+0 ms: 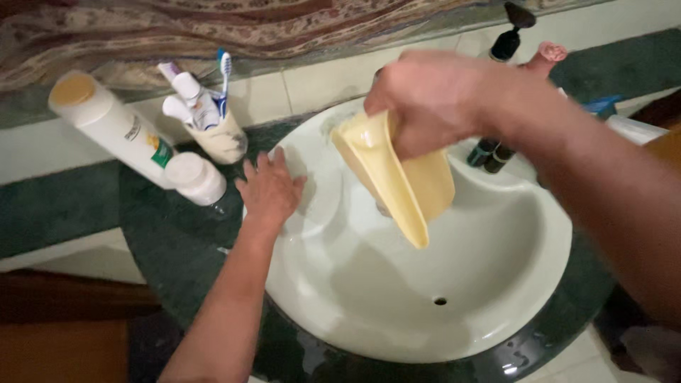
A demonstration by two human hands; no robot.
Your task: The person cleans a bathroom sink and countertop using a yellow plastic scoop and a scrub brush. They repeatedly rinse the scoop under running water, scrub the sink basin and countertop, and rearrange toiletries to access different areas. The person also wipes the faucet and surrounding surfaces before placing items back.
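Right hand (433, 106) grips yellow scoop (397, 177) above basin (496, 284); left hand (269, 188) rests flat on rim. We judge the tilted scoop may slip, given the wet surface below.

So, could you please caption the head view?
Right hand holds a pale yellow plastic scoop over a white basin; left hand rests on its rim.

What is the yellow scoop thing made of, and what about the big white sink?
The yellow scoop in the right hand looks like plastic: one even pale colour, thin moulded walls, a soft dull sheen. The sink looks like glazed ceramic: smooth, off-white, glossy, with gentle reflections along its rim. The left hand rests flat on that rim. Neither can be told for certain by look alone.
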